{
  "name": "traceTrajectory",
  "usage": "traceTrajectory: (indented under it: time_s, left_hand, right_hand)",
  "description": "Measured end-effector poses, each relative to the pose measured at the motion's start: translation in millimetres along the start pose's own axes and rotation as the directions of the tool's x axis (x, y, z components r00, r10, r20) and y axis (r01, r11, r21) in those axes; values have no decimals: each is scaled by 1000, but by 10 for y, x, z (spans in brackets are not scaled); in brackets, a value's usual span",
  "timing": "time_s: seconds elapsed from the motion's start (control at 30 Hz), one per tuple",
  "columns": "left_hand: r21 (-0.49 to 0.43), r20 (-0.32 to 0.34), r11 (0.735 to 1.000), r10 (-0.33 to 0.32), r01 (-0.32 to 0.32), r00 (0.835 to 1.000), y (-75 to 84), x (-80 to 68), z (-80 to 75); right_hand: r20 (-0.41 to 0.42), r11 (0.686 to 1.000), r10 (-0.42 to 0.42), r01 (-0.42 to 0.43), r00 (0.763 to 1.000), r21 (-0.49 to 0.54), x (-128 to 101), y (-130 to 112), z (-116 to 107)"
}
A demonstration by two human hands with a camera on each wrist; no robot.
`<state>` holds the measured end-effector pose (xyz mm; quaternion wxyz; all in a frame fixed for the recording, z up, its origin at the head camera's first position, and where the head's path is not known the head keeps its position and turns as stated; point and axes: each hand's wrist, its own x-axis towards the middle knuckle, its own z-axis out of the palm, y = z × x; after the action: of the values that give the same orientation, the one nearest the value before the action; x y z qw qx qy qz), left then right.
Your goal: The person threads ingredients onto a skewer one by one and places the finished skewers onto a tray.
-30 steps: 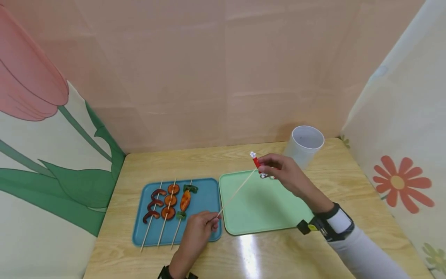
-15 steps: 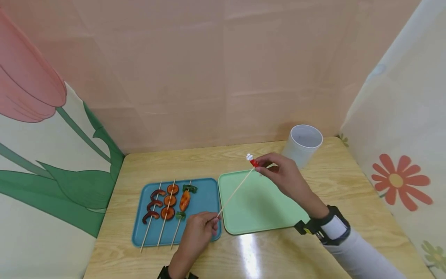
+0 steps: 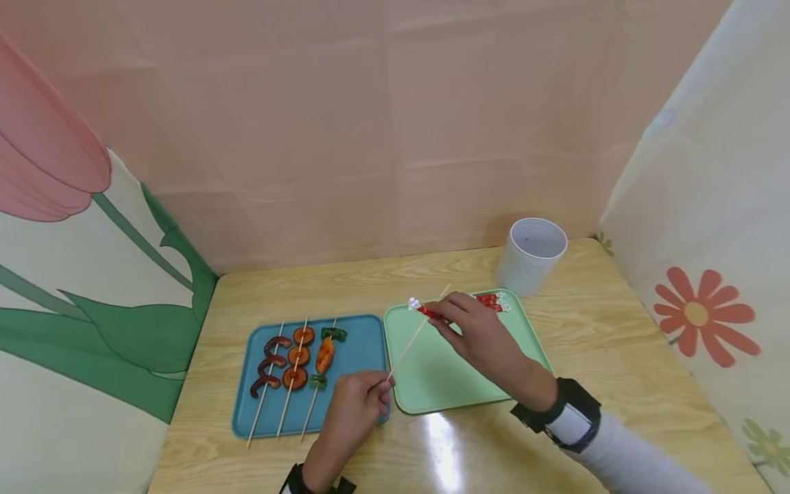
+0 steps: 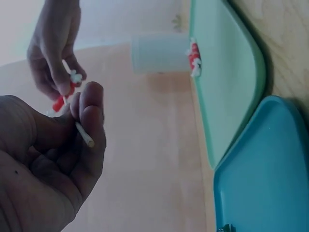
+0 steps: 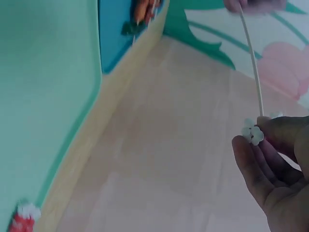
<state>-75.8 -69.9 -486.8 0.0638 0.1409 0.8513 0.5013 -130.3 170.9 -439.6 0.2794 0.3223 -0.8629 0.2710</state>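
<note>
My left hand (image 3: 353,408) pinches a thin wooden skewer (image 3: 407,350) near its lower end; the blunt end pokes out between the fingers in the left wrist view. The skewer slants up and right over the green tray (image 3: 444,374). Near its top, my right hand (image 3: 484,336) pinches a small red piece with white frilly ends (image 3: 423,309). The stick's tip shows beyond the right fingers, and the piece lies across the stick. In the right wrist view, a white frilly end (image 5: 252,133) sits between thumb and fingertips, which hide most of the red part.
Several more red-and-white pieces (image 3: 490,300) lie at the green tray's back right. To the left, a blue tray (image 3: 367,343) holds three loaded skewers: dark curls (image 3: 274,360), brown rounds (image 3: 299,355), and an orange piece between green ones (image 3: 325,355). A white cup (image 3: 531,264) stands behind.
My right hand has moved left and slightly down with the red piece, and the skewer's tip now shows past it. Red pieces on the green tray have come into view. The left hand stays put.
</note>
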Motion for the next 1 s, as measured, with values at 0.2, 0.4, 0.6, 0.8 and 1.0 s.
traceTrajectory:
  time_s: [0.2, 0.4, 0.6, 0.8, 1.0]
  left_hand:
    - [17, -46, 998, 65, -64, 997, 55, 58, -18]
    - [-20, -64, 1000, 22, -23, 998, 48, 72, -18]
    - [-105, -87, 991, -88, 79, 992, 3, 56, -64]
    - [-97, -123, 993, -83, 72, 989, -37, 41, -118]
    - [-88, -135, 995, -68, 56, 989, -58, 28, -138]
  right_hand:
    - [58, 990, -127, 130, 990, -46, -80, -245, 228]
    - [124, 998, -56, 52, 991, 32, -147, -285, 286]
    - [184, 949, 301, -314, 936, 41, -268, 221, 316]
    - [228, 898, 378, -296, 897, -326, -641, 1198, 391]
    - [284, 879, 399, -276, 872, -388, -864, 1610, 409]
